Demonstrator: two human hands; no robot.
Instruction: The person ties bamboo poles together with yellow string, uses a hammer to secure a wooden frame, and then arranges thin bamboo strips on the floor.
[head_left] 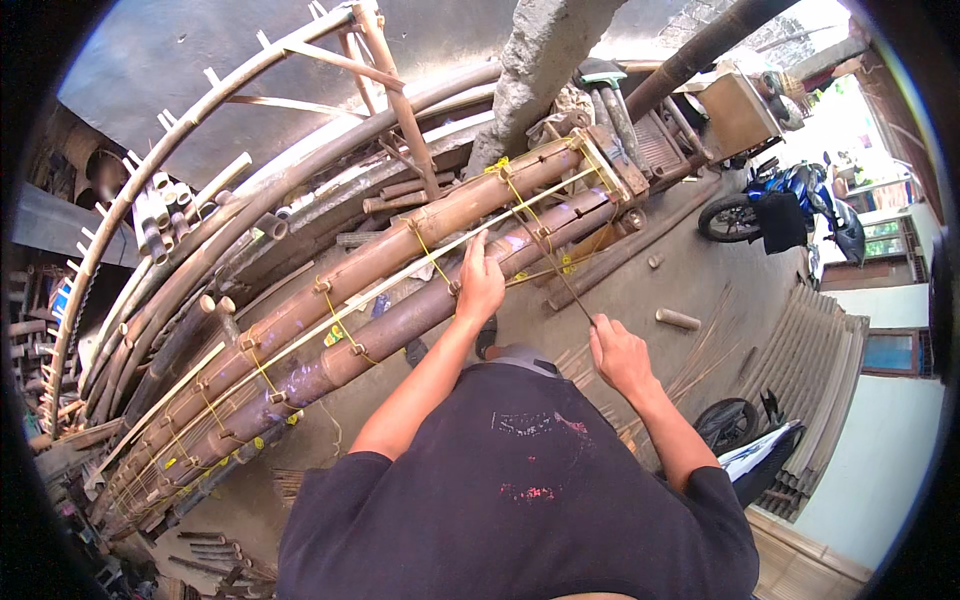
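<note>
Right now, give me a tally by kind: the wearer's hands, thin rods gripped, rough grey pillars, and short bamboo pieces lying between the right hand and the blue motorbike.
Hands, left hand and right hand: 2
Thin rod: 1
Grey pillar: 1
Short bamboo pieces: 2
Total: 6

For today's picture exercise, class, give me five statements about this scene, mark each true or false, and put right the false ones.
1. The right hand holds a thin rod. True.
2. The left hand rests on the blue motorbike. False: the left hand is over the bamboo poles; the motorbike stands apart, at the picture's upper right.
3. Yellow cord is tied around the bamboo poles. True.
4. The person's shirt is white all over. False: it is dark, with worn pale and red print on it.
5. A short bamboo piece lies on the floor. True.
</note>
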